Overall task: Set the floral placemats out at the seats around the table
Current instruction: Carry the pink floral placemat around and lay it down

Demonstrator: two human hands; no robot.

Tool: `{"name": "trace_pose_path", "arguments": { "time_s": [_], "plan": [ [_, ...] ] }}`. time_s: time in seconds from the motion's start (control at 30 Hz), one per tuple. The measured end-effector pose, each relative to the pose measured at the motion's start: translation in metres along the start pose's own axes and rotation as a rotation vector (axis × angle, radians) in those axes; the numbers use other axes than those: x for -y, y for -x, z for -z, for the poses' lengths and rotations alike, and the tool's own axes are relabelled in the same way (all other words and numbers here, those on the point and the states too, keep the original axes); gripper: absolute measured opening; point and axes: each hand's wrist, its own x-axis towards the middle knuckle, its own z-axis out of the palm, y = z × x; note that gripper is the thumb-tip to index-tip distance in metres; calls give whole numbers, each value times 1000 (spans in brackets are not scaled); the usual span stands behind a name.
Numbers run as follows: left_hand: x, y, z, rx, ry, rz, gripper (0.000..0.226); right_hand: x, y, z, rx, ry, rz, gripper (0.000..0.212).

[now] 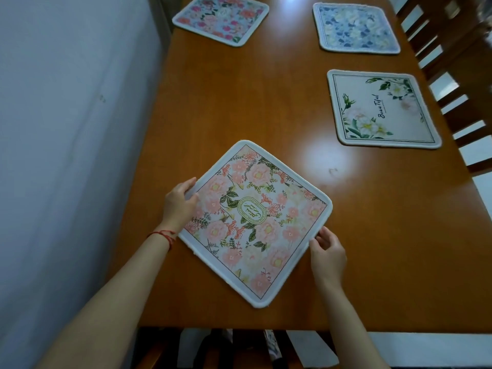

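- At the near end of the wooden table (pixel 266 102), seen from the head camera, a pink placemat (pixel 255 222) lies turned like a diamond, one corner pointing at the near edge.
- Left hand (pixel 181 201) grips the mat's left corner, fingers curled over the white border and pressed onto the print; a red string (pixel 162 234) circles that wrist.
- Right hand (pixel 327 251) pinches the right edge of the same mat, thumb on top and the other fingers tucked beneath, so that side looks slightly raised off the wood.
- Three other mats are already down: a cream mat (pixel 383 110) on the right side, a blue mat (pixel 355 27) farther along that side, and a rose mat (pixel 221 18) at the far left.
- Chair backs (pixel 452 75) stand along the right side, beside the cream and blue mats; a wall (pixel 66 129) runs along the left.
- Step in hand, as I judge it: squaring up the fourth mat at the near seat.
- Next move probably calls for turning the mat with both hands until its edges run parallel to the table's near edge, then pressing it flat and letting go.
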Motion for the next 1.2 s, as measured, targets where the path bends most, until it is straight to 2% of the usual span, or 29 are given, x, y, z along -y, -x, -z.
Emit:
{"name": "trace_pose_path", "arguments": {
  "time_s": [0.23,0.5,0.7,0.93,1.2],
  "plan": [
    [14,32,-5,-39,81,108,48,21,-32,-1,55,25,101,46],
    [25,73,-16,-120,286,243,48,44,-75,-11,173,72,208,49],
    [27,99,-31,-181,323,310,47,54,-98,-25,247,85,247,49],
    [18,129,-50,-248,492,440,46,70,-111,-41,266,89,283,48],
    [8,150,-62,-266,543,456,42,69,-113,-36,218,98,301,45]
  ]
}}
